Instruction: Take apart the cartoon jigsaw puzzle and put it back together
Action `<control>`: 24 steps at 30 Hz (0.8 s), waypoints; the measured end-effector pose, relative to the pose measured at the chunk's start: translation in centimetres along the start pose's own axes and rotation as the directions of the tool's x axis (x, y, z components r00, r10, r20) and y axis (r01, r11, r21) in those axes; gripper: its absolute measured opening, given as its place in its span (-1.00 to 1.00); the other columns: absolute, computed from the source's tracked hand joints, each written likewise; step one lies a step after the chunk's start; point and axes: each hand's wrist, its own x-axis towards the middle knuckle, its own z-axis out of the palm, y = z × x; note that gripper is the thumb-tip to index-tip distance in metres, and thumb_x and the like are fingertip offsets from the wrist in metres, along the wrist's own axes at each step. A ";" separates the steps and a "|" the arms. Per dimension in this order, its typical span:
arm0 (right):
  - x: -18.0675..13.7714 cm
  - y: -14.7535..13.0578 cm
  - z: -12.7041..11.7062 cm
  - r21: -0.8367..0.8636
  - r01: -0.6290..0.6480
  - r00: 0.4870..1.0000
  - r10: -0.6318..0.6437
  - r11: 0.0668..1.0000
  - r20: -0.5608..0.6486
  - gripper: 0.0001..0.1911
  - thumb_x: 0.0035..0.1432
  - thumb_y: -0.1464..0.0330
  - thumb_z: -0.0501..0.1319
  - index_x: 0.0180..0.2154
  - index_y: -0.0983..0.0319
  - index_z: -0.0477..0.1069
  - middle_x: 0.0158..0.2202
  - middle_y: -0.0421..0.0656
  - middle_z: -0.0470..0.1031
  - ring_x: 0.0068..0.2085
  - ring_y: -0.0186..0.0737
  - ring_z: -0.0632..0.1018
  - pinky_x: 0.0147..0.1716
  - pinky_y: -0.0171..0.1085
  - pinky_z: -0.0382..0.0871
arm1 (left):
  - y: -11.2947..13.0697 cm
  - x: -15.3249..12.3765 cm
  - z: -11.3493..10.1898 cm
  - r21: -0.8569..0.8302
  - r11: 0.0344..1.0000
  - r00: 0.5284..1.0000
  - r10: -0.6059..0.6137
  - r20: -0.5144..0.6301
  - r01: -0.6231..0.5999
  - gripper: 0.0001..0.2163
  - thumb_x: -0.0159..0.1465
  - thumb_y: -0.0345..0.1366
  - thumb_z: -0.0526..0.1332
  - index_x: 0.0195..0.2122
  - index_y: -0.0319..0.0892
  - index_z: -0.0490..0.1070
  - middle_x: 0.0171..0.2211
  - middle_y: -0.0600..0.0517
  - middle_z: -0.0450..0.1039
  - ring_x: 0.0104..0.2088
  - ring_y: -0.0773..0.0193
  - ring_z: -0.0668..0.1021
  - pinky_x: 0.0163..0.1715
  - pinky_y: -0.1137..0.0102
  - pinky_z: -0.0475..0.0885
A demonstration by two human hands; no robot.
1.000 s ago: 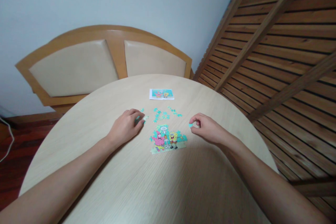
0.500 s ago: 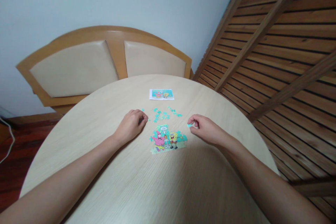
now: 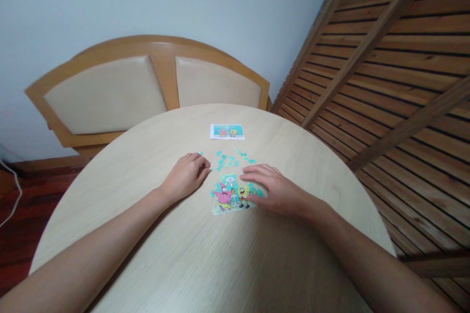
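Note:
A partly joined jigsaw puzzle lies on the table, showing a pink starfish, a grey-blue figure and a yellow sponge character. My right hand hovers over its right side, thumb and fingers apart, with no piece visible between them; it covers part of that edge. To the left, my left hand rests on the table with thumb and fingertips pinched. A tiny turquoise puzzle piece shows at those fingertips. Just beyond the joined part, several loose turquoise puzzle pieces are scattered between my hands.
A picture card with the same characters lies farther back on the round wooden table. Behind the table stands a chair-like backrest with cream panels. A slatted wooden screen rises at the right.
My right hand has moved left over the puzzle and spread its fingers; the turquoise piece it pinched no longer shows. My left hand has shifted slightly right, still pinched.

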 end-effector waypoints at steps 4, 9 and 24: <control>0.0 -1.5 0.6 0.035 0.096 0.977 -0.101 0.995 0.189 -0.39 0.23 0.14 0.33 0.28 0.04 0.35 0.39 -0.04 0.24 0.38 0.09 0.25 0.33 0.12 0.08 | -0.2 0.0 0.2 -0.066 0.997 1.000 -0.028 0.007 0.028 -0.87 0.39 -0.26 0.15 -0.24 -0.16 0.43 -0.27 -0.07 0.51 -0.21 0.09 0.51 -0.15 0.20 0.42; -0.3 -0.6 0.5 0.010 0.077 0.982 -0.078 0.997 0.170 -0.45 0.21 0.17 0.35 0.22 0.01 0.43 0.34 -0.06 0.32 0.36 0.11 0.28 0.33 0.14 0.08 | 0.4 -0.1 -0.3 -0.129 0.989 0.997 -0.069 -0.021 0.065 -0.85 0.38 -0.24 0.14 -0.18 -0.15 0.47 -0.27 -0.06 0.56 -0.21 0.10 0.53 -0.16 0.22 0.43; -0.3 0.2 -0.2 -0.027 0.037 0.996 -0.034 0.999 0.081 -0.57 0.12 0.21 0.42 0.04 0.11 0.56 0.09 -0.04 0.53 0.14 0.02 0.48 0.19 0.02 0.26 | 4.7 -2.5 -1.9 -0.637 0.713 0.949 -0.138 0.282 0.293 -0.80 0.28 -0.20 0.22 -0.36 -0.18 0.56 -0.49 0.06 0.51 -0.51 0.33 0.42 -0.50 0.45 0.29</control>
